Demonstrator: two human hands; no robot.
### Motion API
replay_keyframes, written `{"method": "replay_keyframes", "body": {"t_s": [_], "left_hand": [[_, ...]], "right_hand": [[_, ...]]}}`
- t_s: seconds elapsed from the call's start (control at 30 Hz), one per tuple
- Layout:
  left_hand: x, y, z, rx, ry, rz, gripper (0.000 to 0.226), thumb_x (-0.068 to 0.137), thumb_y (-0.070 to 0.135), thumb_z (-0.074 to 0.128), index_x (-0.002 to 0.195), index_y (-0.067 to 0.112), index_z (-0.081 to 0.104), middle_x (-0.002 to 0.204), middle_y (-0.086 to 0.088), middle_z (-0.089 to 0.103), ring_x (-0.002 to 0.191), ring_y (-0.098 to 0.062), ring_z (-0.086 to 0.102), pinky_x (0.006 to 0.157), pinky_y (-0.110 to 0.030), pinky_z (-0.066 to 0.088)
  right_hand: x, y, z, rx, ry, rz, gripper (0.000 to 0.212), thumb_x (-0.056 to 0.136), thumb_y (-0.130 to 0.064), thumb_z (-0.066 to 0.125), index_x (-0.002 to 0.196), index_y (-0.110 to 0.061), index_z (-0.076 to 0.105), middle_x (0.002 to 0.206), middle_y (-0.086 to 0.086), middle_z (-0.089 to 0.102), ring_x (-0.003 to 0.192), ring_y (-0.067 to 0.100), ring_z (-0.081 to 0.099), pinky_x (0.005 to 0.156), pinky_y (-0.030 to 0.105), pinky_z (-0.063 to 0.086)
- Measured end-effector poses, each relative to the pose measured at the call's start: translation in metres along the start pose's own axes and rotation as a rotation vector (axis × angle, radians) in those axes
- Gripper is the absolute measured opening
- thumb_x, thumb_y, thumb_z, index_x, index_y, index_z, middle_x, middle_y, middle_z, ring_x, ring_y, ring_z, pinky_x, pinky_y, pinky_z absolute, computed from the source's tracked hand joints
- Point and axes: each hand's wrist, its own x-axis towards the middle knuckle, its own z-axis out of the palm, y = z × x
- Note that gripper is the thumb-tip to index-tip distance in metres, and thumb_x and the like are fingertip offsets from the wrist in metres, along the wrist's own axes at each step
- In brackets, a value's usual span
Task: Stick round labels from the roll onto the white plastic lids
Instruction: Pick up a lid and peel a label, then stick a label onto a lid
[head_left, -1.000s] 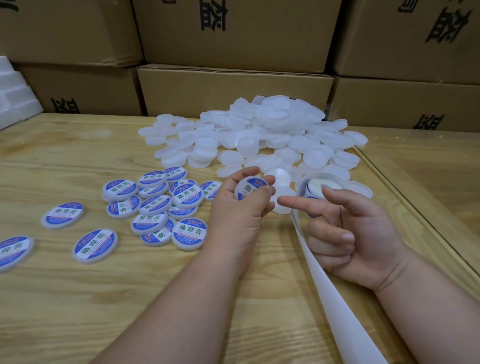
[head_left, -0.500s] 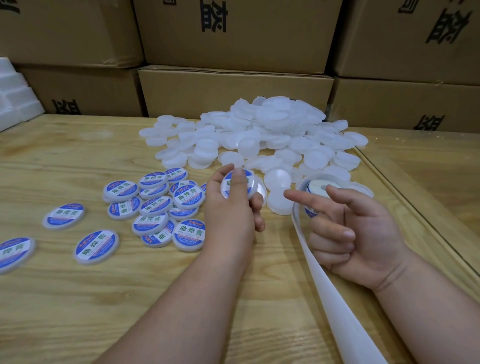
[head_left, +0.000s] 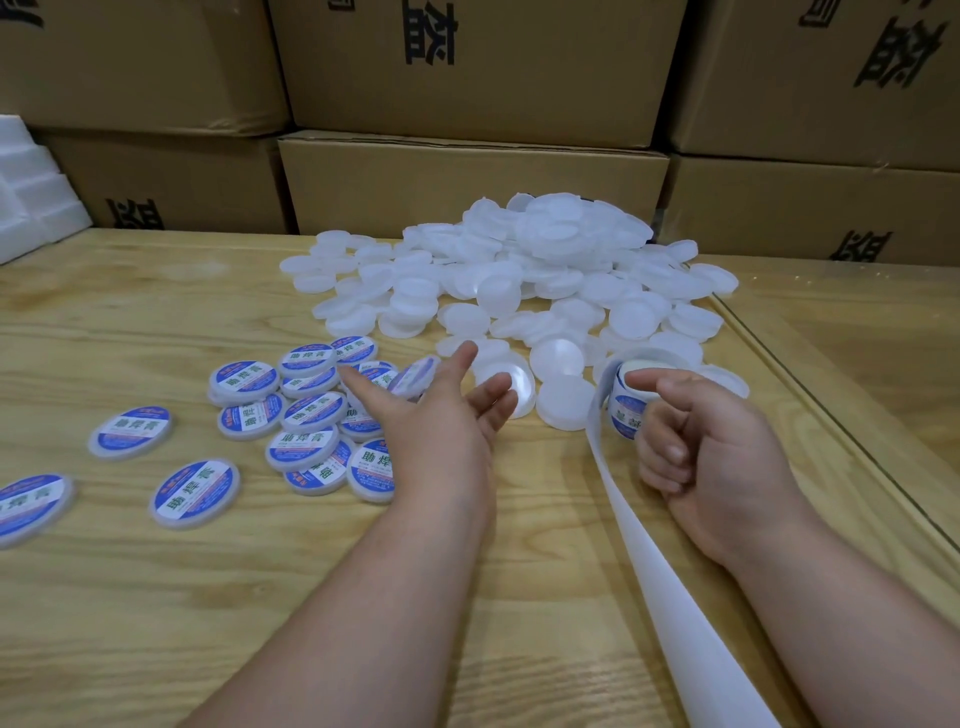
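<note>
Near the worktop's right edge the right hand (head_left: 696, 457) curls around the label roll (head_left: 626, 402), while the left hand (head_left: 441, 410), fingers now spread, has just released a labelled lid (head_left: 413, 375) toward the finished cluster (head_left: 306, 415), leaving the unlabelled lid heap (head_left: 519, 275) beyond for the next pick.

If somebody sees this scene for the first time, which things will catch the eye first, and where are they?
The big heap of plain white lids at the back middle of the wooden table stands out first. Left of it lies a cluster of labelled lids with blue and white stickers. In front, the left hand is spread open beside a tilted labelled lid, while the right hand grips the label roll, whose white backing strip trails toward the viewer.
</note>
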Motion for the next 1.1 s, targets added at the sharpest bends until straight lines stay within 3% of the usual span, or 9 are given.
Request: {"method": "replay_keyframes", "body": {"t_s": [0.13,0.33,0.43,0.5,0.6,0.77,0.87,1.0,1.1], "left_hand": [[-0.001,-0.005,-0.002,0.181,-0.074,0.101,0.097,0.097,0.006,0.056,0.148,0.064,-0.003,0.102,0.002,0.079,0.078,-0.022,0.076,0.065,-0.028,0.058],[-0.018,-0.017,-0.003,0.899,-0.387,0.324,0.056,0.094,0.008,0.048,0.134,0.047,0.053,0.120,0.023,0.069,0.093,-0.007,0.069,0.079,-0.027,0.054],[-0.022,-0.024,-0.005,1.413,-0.534,0.530,0.059,0.092,0.008,0.048,0.146,0.030,0.050,0.149,0.009,0.051,0.146,-0.019,0.034,0.119,-0.034,0.029],[-0.022,-0.025,-0.006,1.590,-0.544,0.524,0.063,0.093,0.012,0.046,0.153,0.030,0.040,0.160,0.003,0.037,0.155,-0.023,0.012,0.125,-0.036,0.015],[-0.021,-0.024,-0.007,1.709,-0.511,0.472,0.064,0.094,0.021,0.045,0.156,0.032,0.032,0.164,-0.001,0.029,0.155,-0.026,0.008,0.126,-0.040,0.011],[-0.024,-0.023,-0.007,1.671,-0.483,0.523,0.053,0.090,0.025,0.054,0.142,0.035,0.049,0.139,0.006,0.051,0.132,-0.021,0.038,0.112,-0.032,0.029],[-0.024,-0.024,-0.007,1.628,-0.423,0.533,0.049,0.087,0.028,0.058,0.135,0.040,0.052,0.139,0.007,0.038,0.132,-0.021,0.030,0.110,-0.032,0.027],[-0.022,-0.025,-0.008,1.695,-0.440,0.479,0.060,0.092,0.033,0.054,0.149,0.041,0.036,0.165,-0.002,0.013,0.152,-0.026,0.003,0.123,-0.040,0.008],[-0.020,-0.025,-0.008,1.710,-0.454,0.461,0.061,0.093,0.030,0.052,0.151,0.040,0.035,0.165,-0.002,0.019,0.152,-0.026,0.007,0.124,-0.039,0.010]], "right_hand": [[-0.001,0.001,0.000,-0.048,0.027,-0.064,0.020,0.082,-0.023,0.056,0.084,-0.013,0.073,0.047,0.001,0.031,0.040,0.014,0.023,0.039,0.022,0.022],[-0.004,0.005,0.003,-0.223,0.104,-0.195,0.017,0.079,-0.021,0.060,0.072,-0.005,0.064,0.050,-0.002,0.039,0.043,0.010,0.033,0.040,0.018,0.029],[-0.003,0.007,0.004,-0.329,0.135,-0.223,0.020,0.078,-0.026,0.061,0.071,-0.008,0.064,0.052,-0.004,0.045,0.047,0.012,0.037,0.042,0.020,0.032],[-0.003,0.008,0.004,-0.369,0.140,-0.228,0.021,0.079,-0.030,0.062,0.069,-0.012,0.064,0.054,-0.004,0.049,0.048,0.013,0.038,0.044,0.021,0.033],[-0.005,0.008,0.005,-0.410,0.116,-0.248,0.026,0.081,-0.038,0.064,0.064,-0.018,0.063,0.055,-0.006,0.053,0.048,0.011,0.040,0.046,0.019,0.036],[-0.010,0.007,0.009,-0.476,0.003,-0.253,0.035,0.081,-0.048,0.067,0.067,-0.016,0.063,0.059,0.001,0.054,0.049,0.010,0.043,0.048,0.020,0.038],[-0.012,0.007,0.009,-0.539,-0.052,-0.243,0.034,0.081,-0.048,0.070,0.065,-0.019,0.063,0.057,-0.001,0.054,0.050,0.011,0.043,0.050,0.023,0.037],[-0.012,0.008,0.010,-0.662,-0.096,-0.237,0.027,0.087,-0.030,0.077,0.068,-0.015,0.066,0.055,-0.005,0.062,0.051,0.007,0.051,0.051,0.019,0.041],[-0.014,0.007,0.010,-0.790,-0.143,-0.192,0.022,0.084,-0.020,0.071,0.064,-0.013,0.063,0.053,-0.006,0.060,0.051,0.007,0.051,0.051,0.020,0.041]]}}
